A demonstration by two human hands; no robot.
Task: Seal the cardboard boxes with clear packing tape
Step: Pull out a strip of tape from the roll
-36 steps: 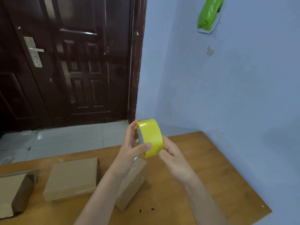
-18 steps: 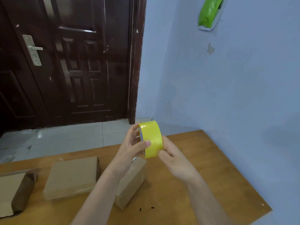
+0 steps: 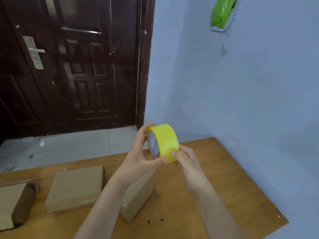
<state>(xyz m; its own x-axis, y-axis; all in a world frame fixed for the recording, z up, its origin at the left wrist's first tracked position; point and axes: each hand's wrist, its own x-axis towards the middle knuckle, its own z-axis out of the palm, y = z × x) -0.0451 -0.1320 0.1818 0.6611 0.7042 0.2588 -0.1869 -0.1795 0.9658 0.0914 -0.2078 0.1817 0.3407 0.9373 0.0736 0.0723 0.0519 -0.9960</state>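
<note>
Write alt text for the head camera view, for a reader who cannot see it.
Two hands hold up a yellow roll of tape above a wooden table: the left hand grips it and the right hand picks at its lower edge. Three cardboard boxes lie on the table, with a dark door and blue wall behind.

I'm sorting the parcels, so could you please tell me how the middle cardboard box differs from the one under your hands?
The middle box lies flat in full view; the box under the hands sits skewed and is partly hidden by the left forearm. The middle box shows a broad top; the other shows a shiny side, possibly taped. Both are plain brown cardboard on the wooden table.
</note>
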